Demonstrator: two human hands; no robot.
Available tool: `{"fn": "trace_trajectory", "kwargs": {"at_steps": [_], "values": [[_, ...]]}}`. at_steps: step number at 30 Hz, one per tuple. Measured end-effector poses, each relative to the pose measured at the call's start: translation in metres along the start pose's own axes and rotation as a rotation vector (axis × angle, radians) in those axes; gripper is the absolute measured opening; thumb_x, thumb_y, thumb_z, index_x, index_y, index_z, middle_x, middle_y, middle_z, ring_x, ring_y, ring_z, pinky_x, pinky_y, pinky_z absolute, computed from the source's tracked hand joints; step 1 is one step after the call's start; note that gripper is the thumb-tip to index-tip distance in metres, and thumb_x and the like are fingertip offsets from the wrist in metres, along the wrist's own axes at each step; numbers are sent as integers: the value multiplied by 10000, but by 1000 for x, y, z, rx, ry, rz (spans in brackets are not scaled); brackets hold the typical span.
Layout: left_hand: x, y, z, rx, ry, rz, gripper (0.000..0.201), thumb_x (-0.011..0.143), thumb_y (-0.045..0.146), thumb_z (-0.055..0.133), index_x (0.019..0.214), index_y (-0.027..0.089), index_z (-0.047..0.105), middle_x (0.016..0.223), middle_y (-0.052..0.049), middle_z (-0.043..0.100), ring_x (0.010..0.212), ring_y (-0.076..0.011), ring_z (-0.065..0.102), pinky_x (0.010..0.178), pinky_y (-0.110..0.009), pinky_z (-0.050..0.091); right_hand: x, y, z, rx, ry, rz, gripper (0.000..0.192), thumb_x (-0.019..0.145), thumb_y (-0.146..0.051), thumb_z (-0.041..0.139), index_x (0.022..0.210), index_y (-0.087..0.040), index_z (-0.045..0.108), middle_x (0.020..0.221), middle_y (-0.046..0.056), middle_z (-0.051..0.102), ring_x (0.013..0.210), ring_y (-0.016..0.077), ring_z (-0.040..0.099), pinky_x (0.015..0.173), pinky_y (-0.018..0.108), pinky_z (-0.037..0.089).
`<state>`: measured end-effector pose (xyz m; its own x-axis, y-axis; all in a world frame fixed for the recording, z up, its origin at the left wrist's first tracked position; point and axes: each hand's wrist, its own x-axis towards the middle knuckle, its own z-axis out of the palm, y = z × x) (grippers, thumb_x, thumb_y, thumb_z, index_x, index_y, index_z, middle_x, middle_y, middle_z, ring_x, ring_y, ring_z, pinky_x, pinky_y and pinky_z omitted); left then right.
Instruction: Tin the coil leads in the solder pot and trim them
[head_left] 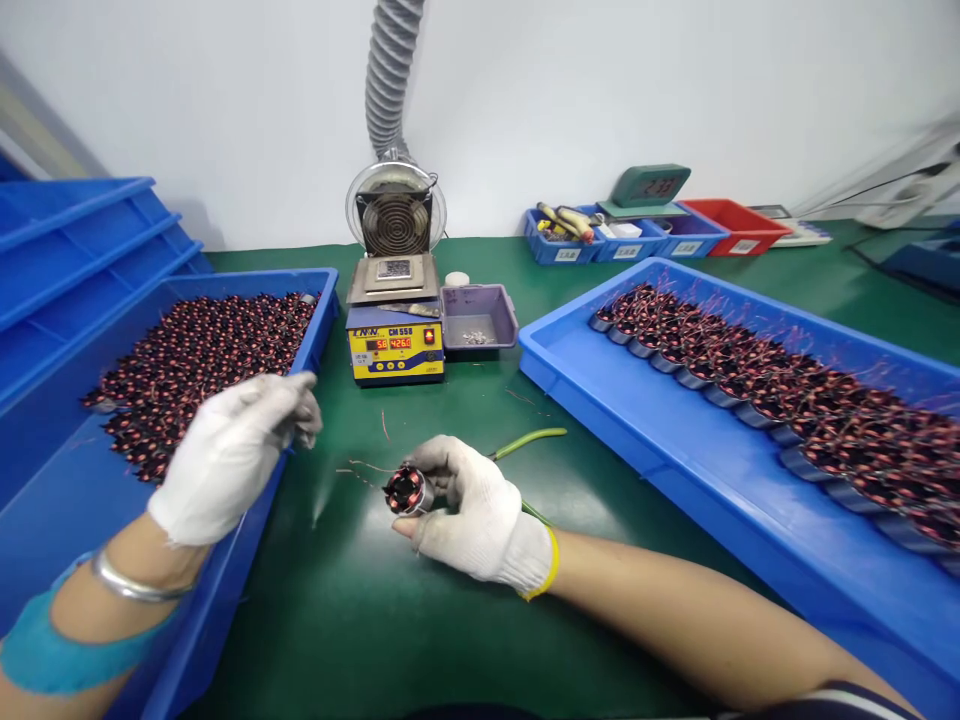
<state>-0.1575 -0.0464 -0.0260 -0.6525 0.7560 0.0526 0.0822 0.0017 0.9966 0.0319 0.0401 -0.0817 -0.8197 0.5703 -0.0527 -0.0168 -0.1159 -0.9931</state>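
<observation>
My right hand [472, 510], in a white glove with a yellow cuff, is closed around a motor stator [406, 490]. The stator has copper coils on a black core, a metallic rim and thin loose wires trailing left. Green-handled pliers [529, 440] lie behind that hand, partly hidden by it. My left hand [236, 440], also gloved, hovers by the right wall of the left blue tray [300, 385]. Its fingers are pressed together, and whatever they may hold is hidden. Many similar stators [202, 370] fill the back of that tray.
A yellow-fronted solder pot [396, 350] stands at the back centre below a fan and grey duct [390, 80]. Beside it sits a small purple-grey bin [480, 320]. At right, a blue tray [592, 390] holds rows of wired stators. Small bins and a clock [651, 186] line the wall.
</observation>
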Motion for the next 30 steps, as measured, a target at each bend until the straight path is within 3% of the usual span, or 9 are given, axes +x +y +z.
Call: {"fn": "trace_trajectory", "kwargs": {"at_steps": [2, 6, 10, 14, 17, 19, 21, 26, 30], "values": [[3, -1, -3, -43, 49, 26, 175, 758, 363, 653, 784, 191, 679, 650, 0, 623, 605, -130, 566, 598, -247, 477, -2, -1, -1, -113, -4, -71, 400, 599, -204, 705, 953, -203, 519, 824, 0, 608, 713, 126, 603, 708, 286, 518], [-12, -3, 15, 280, -245, -31, 264, 749, 425, 647, 868, 194, 692, 852, -39, 696, 771, -186, 631, 699, -279, 500, -3, -1, -3, -293, -25, -210, 455, 619, -223, 711, 1044, -195, 552, 908, 18, 609, 763, 134, 602, 729, 278, 512], [-30, 0, 34, 472, -283, 65, 151, 758, 346, 650, 718, 201, 661, 713, 3, 661, 688, -147, 616, 635, -231, 487, -2, 1, -5, -348, -33, -271, 351, 649, -241, 702, 974, -175, 587, 947, 37, 596, 820, 147, 592, 765, 282, 501], [-35, 9, 22, 506, -352, 325, 55, 759, 245, 655, 714, 233, 684, 708, 14, 650, 658, -131, 606, 594, -220, 472, 1, 6, -6, -297, 14, -246, 419, 675, -246, 692, 1070, -191, 563, 974, 32, 601, 825, 139, 598, 777, 282, 504], [-32, 15, 8, 431, -230, 378, 47, 733, 225, 689, 700, 255, 672, 738, 24, 651, 702, -146, 612, 608, -233, 478, 2, 10, -6, -275, 33, -199, 458, 676, -246, 689, 1109, -202, 545, 967, 32, 610, 806, 136, 605, 771, 289, 512], [-28, 16, 2, 381, -117, 360, 42, 733, 239, 693, 714, 261, 662, 773, 27, 650, 748, -155, 607, 638, -240, 481, 3, 11, -6, -275, 35, -185, 479, 675, -245, 689, 1126, -207, 531, 962, 31, 616, 801, 137, 610, 772, 296, 517], [-23, 13, 1, 361, -83, 325, 31, 745, 279, 681, 770, 265, 668, 816, 24, 657, 793, -163, 605, 682, -245, 483, 3, 12, -6, -273, 29, -188, 506, 676, -236, 686, 1151, -212, 510, 947, 22, 622, 781, 130, 617, 759, 290, 523], [-16, 2, 11, 523, -313, 120, 303, 692, 414, 703, 932, 234, 658, 957, -23, 682, 925, -218, 615, 818, -290, 475, 3, 14, -8, -310, 19, -189, 510, 687, -249, 694, 1155, -223, 495, 965, 14, 622, 780, 124, 628, 749, 272, 528], [-21, -6, 22, 574, -411, -16, 257, 780, 463, 589, 787, 210, 634, 806, -19, 665, 808, -197, 609, 710, -273, 476, 2, 14, -8, -389, 46, -207, 456, 682, -292, 707, 1094, -208, 530, 999, 30, 618, 817, 141, 623, 775, 287, 520]]}}
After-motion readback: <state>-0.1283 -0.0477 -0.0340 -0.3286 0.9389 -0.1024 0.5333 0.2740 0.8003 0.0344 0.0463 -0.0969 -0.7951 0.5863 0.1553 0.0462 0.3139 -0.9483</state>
